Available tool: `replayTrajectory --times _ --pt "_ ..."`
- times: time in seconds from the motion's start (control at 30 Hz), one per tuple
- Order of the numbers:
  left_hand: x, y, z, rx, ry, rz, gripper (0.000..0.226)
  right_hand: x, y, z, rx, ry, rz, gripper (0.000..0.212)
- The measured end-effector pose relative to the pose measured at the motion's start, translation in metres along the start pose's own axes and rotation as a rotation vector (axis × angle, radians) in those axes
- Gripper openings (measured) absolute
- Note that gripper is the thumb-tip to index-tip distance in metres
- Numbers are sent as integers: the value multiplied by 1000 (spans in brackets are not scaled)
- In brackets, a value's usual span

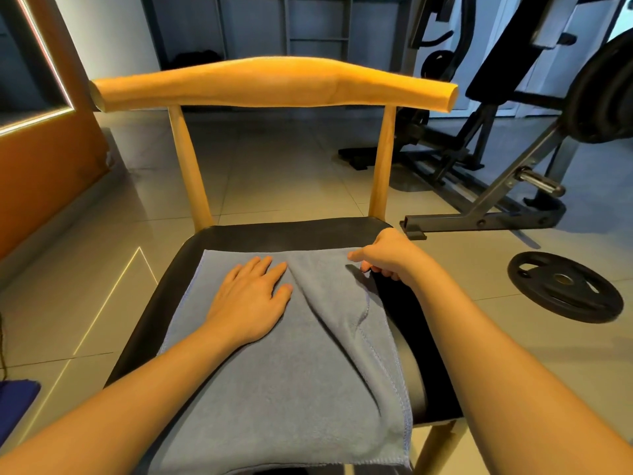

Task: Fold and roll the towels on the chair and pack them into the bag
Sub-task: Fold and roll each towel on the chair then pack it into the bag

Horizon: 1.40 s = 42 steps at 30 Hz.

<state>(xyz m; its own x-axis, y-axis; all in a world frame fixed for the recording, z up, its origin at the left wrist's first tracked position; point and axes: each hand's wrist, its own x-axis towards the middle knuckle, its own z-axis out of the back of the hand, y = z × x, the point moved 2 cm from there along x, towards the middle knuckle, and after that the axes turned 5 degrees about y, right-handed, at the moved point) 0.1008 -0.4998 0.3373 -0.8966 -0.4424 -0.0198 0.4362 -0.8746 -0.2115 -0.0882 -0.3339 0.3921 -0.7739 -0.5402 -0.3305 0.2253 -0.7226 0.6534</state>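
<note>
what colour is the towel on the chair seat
Grey-blue, plain, with stitched edges; the towel shows best in the head view.

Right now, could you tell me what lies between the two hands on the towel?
In the head view, only a raised fold of the grey towel lies between left hand and right hand.

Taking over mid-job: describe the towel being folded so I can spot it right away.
Find the wooden chair with the black seat in the middle of the view. The towel is the grey-blue cloth spread over that seat, under the flat left hand, its far right corner pinched by the right hand. It is the only cloth on the chair.
</note>
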Motion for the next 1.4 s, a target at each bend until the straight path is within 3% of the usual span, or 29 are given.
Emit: replayTrajectory --times 0.13,0.33,0.47,0.83,1.03,1.23,1.4 --pt "0 0 1 5 10 5 58 10 -1 1 11 -86 5 32" --pt "1 0 0 34 20 15 60 13 2 12 165 -13 -21 18" --pt "1 0 -1 45 26 15 62 18 1 14 170 -91 -19 20" --pt "1 0 -2 59 14 14 63 -1 -3 17 -150 210 -32 33" --pt "2 0 -2 59 12 11 63 -12 -8 22 -147 165 -65 25" --pt "2 -1 -2 47 9 5 63 -54 -8 13 -245 439 -95 32" --pt "2 -1 -2 49 13 3 63 -72 -23 3 -114 338 -90 27"
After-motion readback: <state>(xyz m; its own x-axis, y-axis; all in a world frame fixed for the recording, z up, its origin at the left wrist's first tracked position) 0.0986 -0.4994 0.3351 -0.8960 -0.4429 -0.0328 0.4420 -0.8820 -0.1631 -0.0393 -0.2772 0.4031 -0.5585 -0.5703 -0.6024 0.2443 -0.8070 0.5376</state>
